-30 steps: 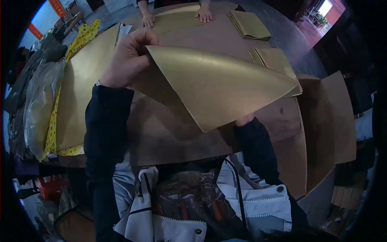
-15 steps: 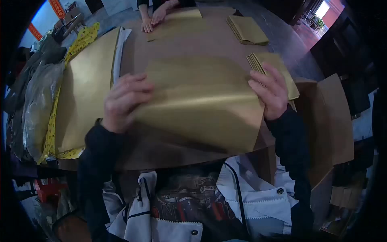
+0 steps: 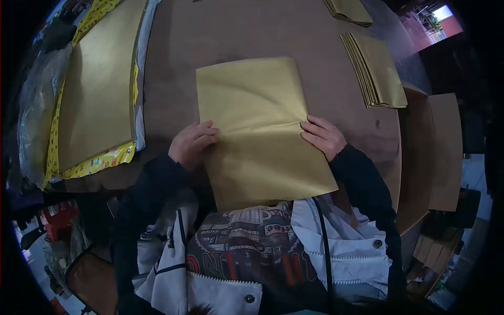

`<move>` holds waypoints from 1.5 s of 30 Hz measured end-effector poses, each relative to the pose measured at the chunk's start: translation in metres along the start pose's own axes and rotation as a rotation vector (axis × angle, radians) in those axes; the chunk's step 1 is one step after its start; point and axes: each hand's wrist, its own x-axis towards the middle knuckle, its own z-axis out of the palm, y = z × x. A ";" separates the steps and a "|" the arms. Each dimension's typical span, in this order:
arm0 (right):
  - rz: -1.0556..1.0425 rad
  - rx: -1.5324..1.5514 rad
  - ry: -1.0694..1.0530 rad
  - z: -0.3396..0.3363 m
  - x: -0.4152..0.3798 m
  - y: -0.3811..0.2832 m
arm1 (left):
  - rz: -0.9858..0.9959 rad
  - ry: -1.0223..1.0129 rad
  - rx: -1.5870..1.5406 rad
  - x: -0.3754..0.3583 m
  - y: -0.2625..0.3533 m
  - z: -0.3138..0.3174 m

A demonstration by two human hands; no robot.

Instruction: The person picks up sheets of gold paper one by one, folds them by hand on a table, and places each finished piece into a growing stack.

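A sheet of gold-brown paper point(image 3: 252, 100) lies in front of me, its near edge reaching over the table edge towards my body. My left hand point(image 3: 193, 143) holds its left edge, fingertips on top and the thumb hidden. On the opposite edge my right hand point(image 3: 324, 137) grips the paper, and small creases spread from those fingertips. A shallow bend crosses the sheet between both hands.
On the left, a large stack of flat gold sheets point(image 3: 100, 79) lies in yellow printed wrapping point(image 3: 102, 161). Folded gold sheets point(image 3: 380, 73) are piled at right, with another folded pile point(image 3: 353, 10) behind. An open cardboard box point(image 3: 445, 152) stands beside the brown table point(image 3: 241, 31).
The sheet has come down onto the table and turned, its long side now running away from me. Both hands moved closer together. The view tilted down, and the other person's hands left it.
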 end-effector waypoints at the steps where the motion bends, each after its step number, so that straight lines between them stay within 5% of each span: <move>1: -0.003 0.005 0.002 0.000 0.000 0.000 | -0.049 -0.018 0.038 -0.002 0.011 -0.002; 6: 0.118 0.068 -0.022 0.003 0.003 0.007 | -0.187 -0.121 0.106 -0.007 0.032 -0.009; 18: 0.244 0.252 0.116 0.013 0.002 0.011 | -0.505 0.121 -0.075 -0.020 0.031 0.002; 24: 0.295 0.301 0.091 0.008 0.008 0.010 | -0.118 0.087 0.157 -0.013 0.018 -0.003; 29: 0.405 0.274 0.156 0.038 0.011 0.043 | -0.573 0.118 0.004 0.001 0.021 -0.004; 31: 1.403 0.395 -0.187 0.038 0.046 0.031 | -0.648 0.130 -0.043 0.014 0.021 -0.008; 32: 0.779 0.086 -0.050 0.040 0.010 0.034 | -0.742 0.140 -0.087 0.021 0.021 -0.009; 34: 1.057 0.114 0.107 0.022 0.053 0.001 | -0.737 0.152 -0.061 0.021 0.013 -0.005; 38: 0.768 0.122 0.239 0.024 0.053 0.000 | -0.881 0.051 -0.080 0.031 0.015 -0.017; 45: 0.759 0.113 0.228 0.014 0.057 -0.011 | -0.867 0.031 -0.210 0.031 -0.008 -0.020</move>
